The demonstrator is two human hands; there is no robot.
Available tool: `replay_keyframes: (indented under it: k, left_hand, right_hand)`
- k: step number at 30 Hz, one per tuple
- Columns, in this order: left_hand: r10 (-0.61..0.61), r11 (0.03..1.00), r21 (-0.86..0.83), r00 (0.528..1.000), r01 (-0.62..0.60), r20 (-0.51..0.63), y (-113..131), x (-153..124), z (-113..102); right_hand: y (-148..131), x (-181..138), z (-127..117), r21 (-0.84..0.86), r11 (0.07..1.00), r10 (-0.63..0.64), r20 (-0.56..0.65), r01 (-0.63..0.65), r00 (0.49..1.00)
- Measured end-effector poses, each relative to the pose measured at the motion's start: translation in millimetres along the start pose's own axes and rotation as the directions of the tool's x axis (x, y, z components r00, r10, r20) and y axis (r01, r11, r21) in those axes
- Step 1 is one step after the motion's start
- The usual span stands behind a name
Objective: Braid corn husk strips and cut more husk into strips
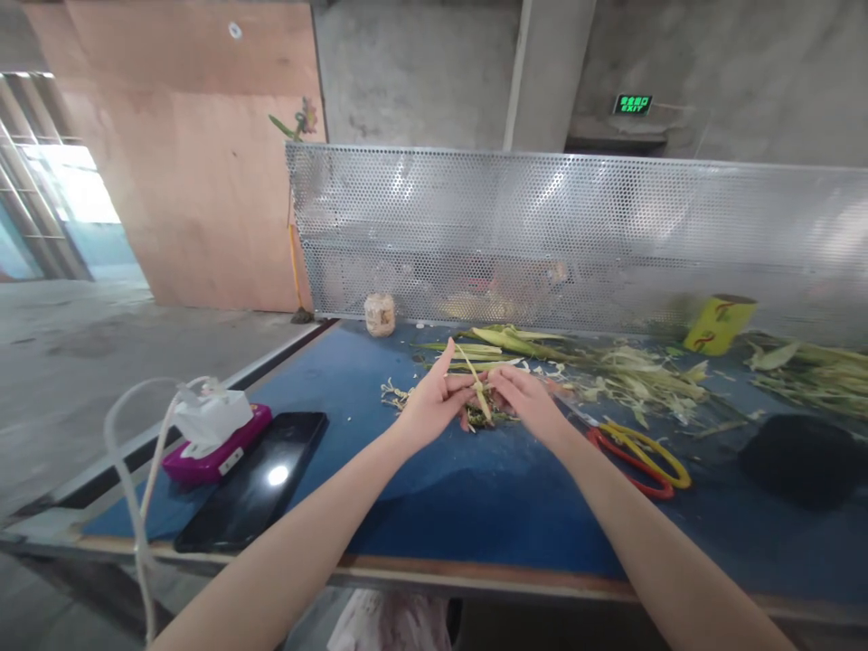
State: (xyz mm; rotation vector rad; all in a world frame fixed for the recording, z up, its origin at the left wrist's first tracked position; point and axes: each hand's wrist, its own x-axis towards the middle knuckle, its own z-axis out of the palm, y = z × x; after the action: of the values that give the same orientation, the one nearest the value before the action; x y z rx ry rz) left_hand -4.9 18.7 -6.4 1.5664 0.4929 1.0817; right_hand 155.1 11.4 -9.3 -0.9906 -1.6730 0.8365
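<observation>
My left hand (438, 398) is at the middle of the blue table, thumb pointing up and fingers curled round a pale green strip of plant leaf (478, 387), perhaps corn husk. From the other side my right hand (525, 395) pinches the same strip, its fingertips close to the left ones. The strip looks bent or knotted where they meet; the fingers partly hide it. A small heap of shredded plant bits lies beneath the hands, with knotted pale pieces (395, 395) left of them. Longer green husk leaves (522, 342) lie just behind.
Scissors (641, 459) with red and yellow handles lie right of my right hand. Further right are dry husks (630, 375), a yellow can (720, 325) and a black object (804, 459). A phone (254, 479), tissue box (217, 443) and cable are left. Perforated metal (475, 226) borders the back.
</observation>
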Motion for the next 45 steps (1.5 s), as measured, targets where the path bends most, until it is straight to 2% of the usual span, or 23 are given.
replay_keyframes:
  k: [8,11,14,17,22,29,36,41,45]
  left_hand:
    - [-0.016,0.981,0.191,0.999,0.025,-0.051,-3,-6,-2]
    - [-0.064,0.989,0.131,0.995,0.074,-0.079,-4,-4,1]
    - [-0.089,0.995,0.03,0.989,0.094,-0.118,-6,-3,1]
    - [-0.083,0.993,0.072,0.991,0.091,-0.102,-9,-3,-2]
    - [-0.044,0.974,0.22,0.998,0.053,-0.046,-8,-7,-4]
    - [-0.129,0.983,0.138,0.991,0.122,0.039,-6,-7,1]
    - [-0.103,0.994,0.036,0.992,0.101,0.074,-10,-5,3]
    - [-0.072,0.997,-0.012,0.991,0.073,0.115,-12,-7,5]
    - [-0.097,0.994,-0.039,0.987,0.102,0.125,-11,-9,8]
  right_hand:
    - [2,-2,-1,-0.222,0.975,0.012,0.086,0.007,0.996]
    - [1,-1,-1,-0.175,0.984,0.004,0.1,0.014,0.995]
    - [0,0,1,-0.162,0.987,-0.024,0.007,0.025,1.0]
    - [0,1,4,-0.133,0.991,-0.003,-0.045,-0.003,0.999]
    - [2,0,5,-0.096,0.991,0.103,0.092,-0.094,0.99]
    - [-2,-3,5,-0.099,0.994,0.06,0.1,-0.05,0.993]
    - [2,-4,9,-0.091,0.996,-0.005,0.004,0.005,1.0]
    - [-2,-5,10,0.007,1.0,0.016,-0.006,-0.016,1.0]
    - [-4,-6,10,0.028,0.999,0.031,-0.019,-0.03,0.999]
